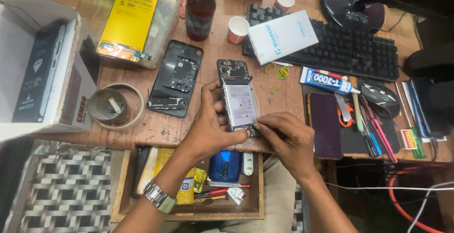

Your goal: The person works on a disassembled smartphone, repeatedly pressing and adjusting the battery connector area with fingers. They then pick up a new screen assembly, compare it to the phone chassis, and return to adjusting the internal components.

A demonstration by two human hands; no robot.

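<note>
Right, nearest us an open drawer under the desk edge, bits & tools inside. Just above, left hand clamps the opened phone along its left side, prob. to steady it flat on the wooden desk. Right hand pinches at the phone's bottom end, fingertips closed on something too small to tell. Phone's long axis runs near-to-far, circuit board end pointing away. Beyond: back cover, keyboard.

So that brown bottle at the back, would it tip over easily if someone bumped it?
Probably fairly easily: the bottle stands upright, tall and narrow on a small base. It looks like glass, so likely breakable and smooth to grip. It seems mostly full of dark liquid, so likely heavy for its size, which may steady it somewhat.
</note>
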